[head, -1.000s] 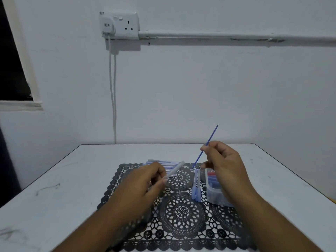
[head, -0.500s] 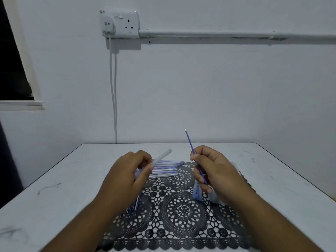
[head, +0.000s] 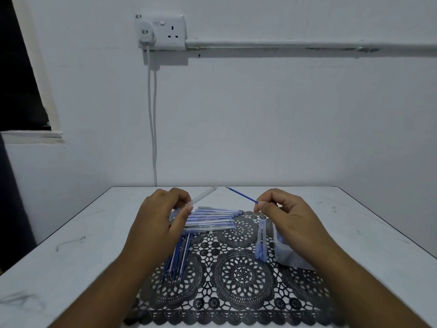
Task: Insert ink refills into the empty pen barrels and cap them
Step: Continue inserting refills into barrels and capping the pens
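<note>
My left hand (head: 163, 216) grips a clear empty pen barrel (head: 203, 195), its open end pointing up and right. My right hand (head: 287, 214) pinches a thin blue ink refill (head: 242, 196) whose tip points left toward the barrel's end, a small gap between them. Below the hands, a row of pen barrels (head: 212, 220) lies on the black lace mat (head: 238, 275). Several loose blue refills (head: 177, 259) lie fanned beneath my left wrist. Two pale blue caps (head: 260, 242) lie side by side at mid-mat.
A clear plastic tub (head: 287, 255) sits under my right wrist, its contents hidden. The mat lies on a white table (head: 71, 256) against a white wall. A socket (head: 160, 31) with a hanging cable (head: 152, 119) is on the wall.
My right hand swung the refill from pointing up-right to pointing left at the barrel. My left hand lifted the barrel up and back, and the two hands came level.
</note>
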Tool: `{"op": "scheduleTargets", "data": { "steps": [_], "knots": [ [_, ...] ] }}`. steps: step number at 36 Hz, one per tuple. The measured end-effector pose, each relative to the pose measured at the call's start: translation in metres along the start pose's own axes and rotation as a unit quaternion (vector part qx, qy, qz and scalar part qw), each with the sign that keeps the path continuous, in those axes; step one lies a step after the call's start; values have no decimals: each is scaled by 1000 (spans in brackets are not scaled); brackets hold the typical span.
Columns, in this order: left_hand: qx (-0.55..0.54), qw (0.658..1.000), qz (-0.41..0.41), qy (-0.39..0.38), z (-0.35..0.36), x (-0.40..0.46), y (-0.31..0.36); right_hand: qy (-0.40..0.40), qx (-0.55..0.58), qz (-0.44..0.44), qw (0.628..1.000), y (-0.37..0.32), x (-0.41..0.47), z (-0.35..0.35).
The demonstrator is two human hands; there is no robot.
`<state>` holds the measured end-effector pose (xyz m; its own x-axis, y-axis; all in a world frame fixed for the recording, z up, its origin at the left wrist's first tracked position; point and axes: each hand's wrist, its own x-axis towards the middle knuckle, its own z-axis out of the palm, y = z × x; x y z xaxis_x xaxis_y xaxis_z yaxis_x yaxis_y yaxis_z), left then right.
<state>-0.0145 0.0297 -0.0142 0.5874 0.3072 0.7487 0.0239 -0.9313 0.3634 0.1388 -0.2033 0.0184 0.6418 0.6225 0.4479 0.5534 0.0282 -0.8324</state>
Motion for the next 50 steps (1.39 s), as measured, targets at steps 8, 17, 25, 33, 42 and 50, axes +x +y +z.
{"op": "scheduleTargets", "data": {
  "steps": [8,17,25,33,42,50],
  "knots": [
    [28,1000,14,-1,1,0,0,12,-40,-60,997,7,2,-2],
    [41,998,37,-3,1,1,1,10,-81,-82,993,13,3,-3],
    [51,998,38,-7,1,1,-1,13,-85,-88,992,14,4,-4],
    [59,997,44,-10,1,1,-2,1,-106,-98,990,17,5,-6],
    [84,992,92,-20,0,3,-3,-41,-229,-109,967,16,3,-10],
    [44,985,84,-145,10,-4,7,-78,-216,-114,967,10,-3,7]
  ]
}}
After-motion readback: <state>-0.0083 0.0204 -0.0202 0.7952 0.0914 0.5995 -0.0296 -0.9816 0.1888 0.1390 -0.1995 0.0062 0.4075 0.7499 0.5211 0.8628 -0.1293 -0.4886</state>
